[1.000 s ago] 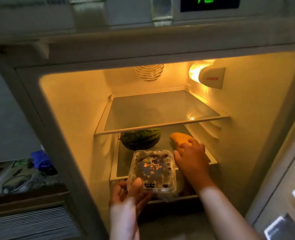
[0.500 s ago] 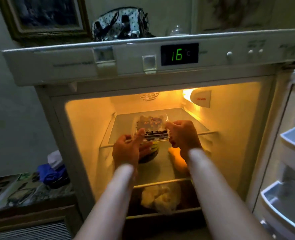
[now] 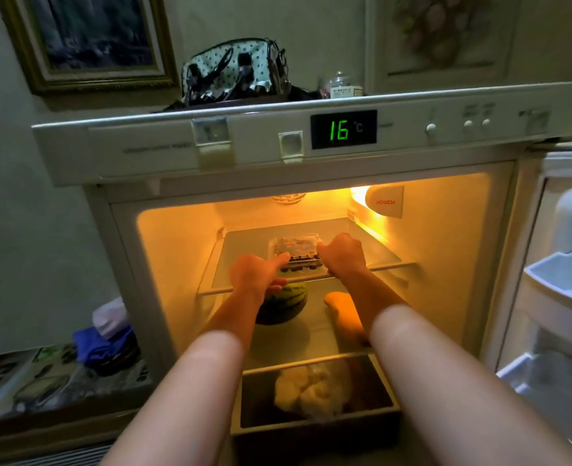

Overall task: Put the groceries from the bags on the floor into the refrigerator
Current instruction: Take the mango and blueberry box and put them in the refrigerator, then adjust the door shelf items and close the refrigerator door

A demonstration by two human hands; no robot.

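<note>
The refrigerator [image 3: 499,264] stands open and lit inside. A clear plastic box of dark berries [image 3: 296,252] rests on the top glass shelf [image 3: 372,245], near its front edge. My left hand [image 3: 254,274] grips the box's left side, thumb on top. My right hand [image 3: 341,255] grips its right side. On the shelf below sit a striped watermelon [image 3: 288,302], partly behind my left arm, and an orange-yellow fruit [image 3: 340,306]. A pale bagged item [image 3: 311,386] lies in the bottom drawer.
The open door with white bins [image 3: 566,287] is at the right. A display [image 3: 343,129] reads 16 °C. A dotted bag [image 3: 230,72] and a jar sit on top. Blue and pink cloths [image 3: 104,338] lie on a low surface at left.
Both hands lifted the berry box from in front of the lower shelf up onto the top shelf and pushed it slightly inward. The view rose and pulled back.
</note>
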